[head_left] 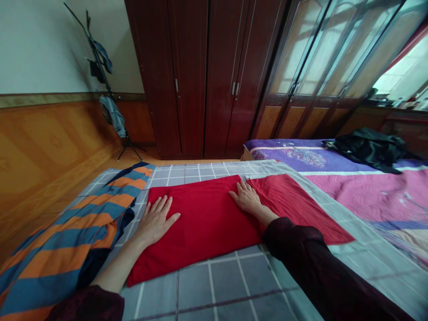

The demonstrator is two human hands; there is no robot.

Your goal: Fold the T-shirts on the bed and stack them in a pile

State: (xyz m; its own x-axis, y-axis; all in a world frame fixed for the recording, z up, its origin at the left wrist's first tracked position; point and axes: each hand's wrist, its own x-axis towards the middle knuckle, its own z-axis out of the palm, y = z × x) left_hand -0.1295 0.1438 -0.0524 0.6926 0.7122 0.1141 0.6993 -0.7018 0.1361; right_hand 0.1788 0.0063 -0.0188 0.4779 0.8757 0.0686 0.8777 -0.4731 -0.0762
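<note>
A red cloth [200, 223] lies flat on a grey checked sheet [224, 281]. My left hand [155, 223] rests with fingers spread on its left part. Near the cloth's upper right corner, my right hand [246, 198] lies flat, palm down, fingers extended. Just right of that hand a second red piece [294, 203], more wrinkled, spreads out to a pointed corner; whether it joins the first is hidden by the hand and sleeve. Neither hand grips anything.
An orange and blue striped cloth [73, 236] lies left. A purple and pink bedcover [351, 191] with a black garment [371, 147] is at right. Dark red wardrobes [200, 80] and a coat stand [100, 67] stand behind.
</note>
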